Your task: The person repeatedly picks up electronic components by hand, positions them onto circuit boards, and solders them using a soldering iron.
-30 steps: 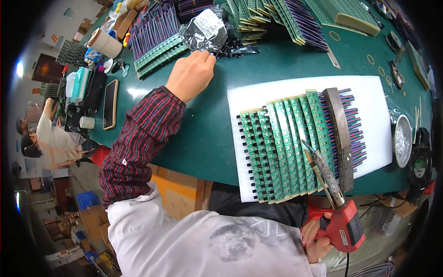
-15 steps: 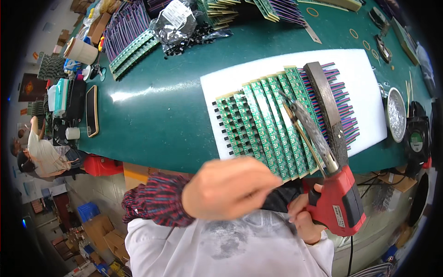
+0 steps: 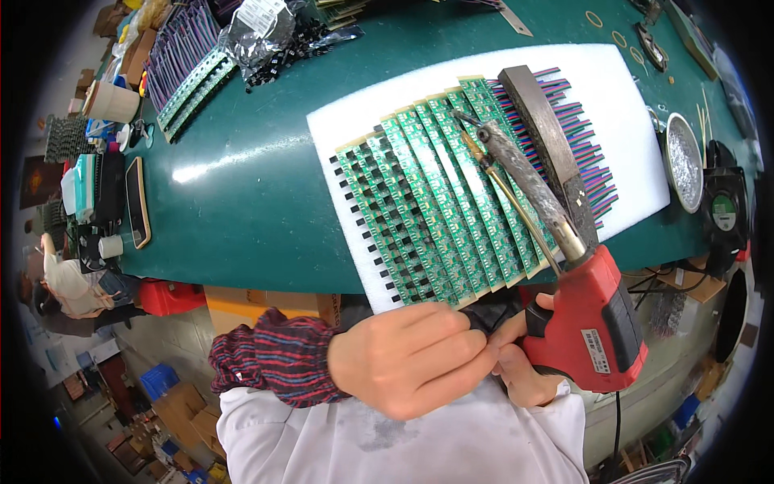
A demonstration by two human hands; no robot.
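Observation:
In my right hand point(image 3: 528, 373) is a red and black soldering gun point(image 3: 595, 319), its long metal tip and thin brass tube slanting over green circuit board strips point(image 3: 451, 194). My left hand point(image 3: 411, 355) is closed in a pinch, its fingertips against the fingers of my right hand. Whatever the pinch holds is hidden. The strips lie side by side on a white foam sheet point(image 3: 637, 145). Small black parts point(image 3: 387, 214) line the leftmost strips. A dark bar point(image 3: 544, 129) rests across the coloured wires point(image 3: 592, 149) at the strips' right.
A round metal dish point(image 3: 684, 165) and a black fan point(image 3: 723, 210) stand at the right. Toward the back left are a bag of black parts point(image 3: 262, 40) and more wired boards point(image 3: 193, 93). A phone point(image 3: 138, 202) lies near the table's left edge. Another person point(image 3: 76, 278) sits beyond.
My left hand has come down and right, so its fingertips now meet my right hand's fingers. The soldering gun remains in my right hand. The whole view has shifted slightly.

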